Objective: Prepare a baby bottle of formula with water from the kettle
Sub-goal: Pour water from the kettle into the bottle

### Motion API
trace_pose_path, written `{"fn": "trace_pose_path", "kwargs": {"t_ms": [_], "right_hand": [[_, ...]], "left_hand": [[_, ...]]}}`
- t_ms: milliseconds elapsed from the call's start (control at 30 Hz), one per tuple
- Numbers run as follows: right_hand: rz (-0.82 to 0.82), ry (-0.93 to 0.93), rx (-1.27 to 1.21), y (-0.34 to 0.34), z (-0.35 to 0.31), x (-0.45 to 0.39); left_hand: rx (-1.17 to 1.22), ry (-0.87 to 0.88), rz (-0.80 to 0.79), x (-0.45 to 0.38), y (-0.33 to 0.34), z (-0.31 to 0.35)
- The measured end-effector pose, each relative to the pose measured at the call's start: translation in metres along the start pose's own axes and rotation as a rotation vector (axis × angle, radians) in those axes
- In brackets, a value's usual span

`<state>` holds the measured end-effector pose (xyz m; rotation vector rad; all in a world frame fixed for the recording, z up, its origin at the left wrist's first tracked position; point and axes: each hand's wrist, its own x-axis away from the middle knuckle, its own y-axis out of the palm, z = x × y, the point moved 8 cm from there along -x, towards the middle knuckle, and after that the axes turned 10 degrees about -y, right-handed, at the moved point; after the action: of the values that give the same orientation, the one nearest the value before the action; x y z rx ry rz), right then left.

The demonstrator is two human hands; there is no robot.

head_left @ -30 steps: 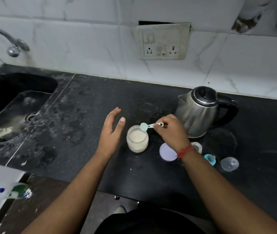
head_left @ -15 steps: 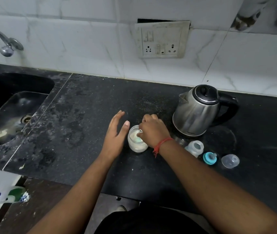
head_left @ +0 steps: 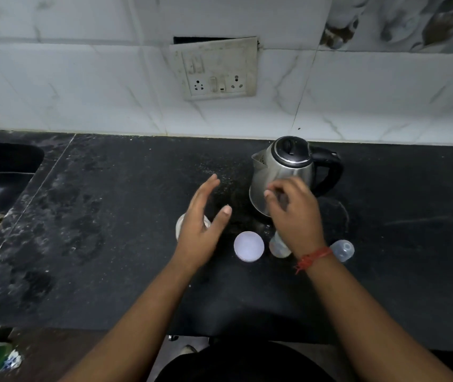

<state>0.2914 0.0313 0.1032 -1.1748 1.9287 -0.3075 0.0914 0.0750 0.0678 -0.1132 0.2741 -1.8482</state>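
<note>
My left hand [head_left: 201,230] hovers open over the glass formula jar [head_left: 179,226], hiding most of it. My right hand [head_left: 294,213] is raised above the clear baby bottle [head_left: 276,248], in front of the steel kettle [head_left: 283,166]. Its fingers are curled in a pinch, as when it held the small scoop a moment ago, but the scoop itself is hidden under them. The jar's pale lid [head_left: 248,246] lies flat between the jar and the bottle. A clear bottle cap [head_left: 343,250] lies to the right of my wrist.
The black counter [head_left: 109,230] runs left to a sink [head_left: 2,183] and right past the kettle. A wall socket plate [head_left: 215,70] sits on the tiled wall behind. The counter's front edge is close to my body.
My right hand has left the formula jar and moved right to above the baby bottle. My left hand stays open by the jar. The view has shifted right and the tap is out of sight.
</note>
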Motion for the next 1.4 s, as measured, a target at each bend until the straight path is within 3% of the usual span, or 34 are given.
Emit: {"fn": "trace_pose_path", "kwargs": {"t_ms": [133,233,467,767,1100,1400], "right_hand": [[0.223,0.166,-0.060,-0.052,0.046,0.001],[0.294,0.309,-0.047,-0.072,0.088,-0.001],[0.044,0.595,-0.016,-0.065,0.170,-0.009],[-0.067,0.618,-0.306,-0.046,0.200,-0.030],[-0.102,0.551,-0.335,-0.041,0.196,-0.038],[-0.019,0.565,-0.474,-0.042,0.179,-0.011]], "left_hand": [[-0.020,-0.008,-0.156,0.005,0.051,-0.002],[-0.024,-0.108,-0.253,0.011,0.086,-0.018],[-0.182,-0.274,-0.365,0.016,0.140,-0.059],[-0.337,-0.323,-0.401,0.007,0.169,-0.085],[-0.285,-0.313,-0.327,0.009,0.164,-0.072],[-0.159,-0.263,-0.211,0.002,0.128,-0.044]]}}
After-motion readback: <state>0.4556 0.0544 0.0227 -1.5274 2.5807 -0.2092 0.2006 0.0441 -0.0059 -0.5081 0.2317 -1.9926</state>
